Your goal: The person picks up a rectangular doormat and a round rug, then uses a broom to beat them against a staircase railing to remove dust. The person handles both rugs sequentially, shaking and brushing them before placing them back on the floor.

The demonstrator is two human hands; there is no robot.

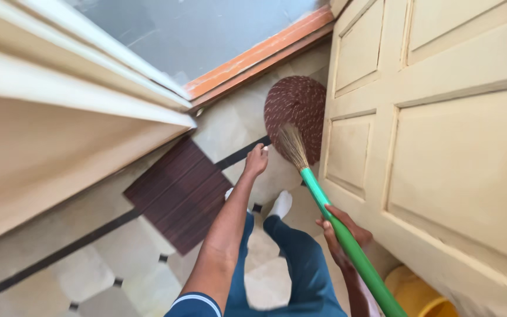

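My right hand [345,233] grips the green handle of a broom [347,240], low at the right. The broom's straw head [292,145] points away from me toward an oval maroon doormat [297,105] that stands tilted against the cream door. My left hand [256,160] reaches forward at the mat's lower edge, fingers curled; whether it pinches the mat is unclear. My legs in dark blue trousers and white socks show below.
A cream panelled door [441,129] fills the right side. A cream door frame [60,105] is at left, with an orange threshold [253,58] ahead. A brown striped rectangular mat [180,194] lies on the tiled floor. A yellow bucket [418,293] sits at bottom right.
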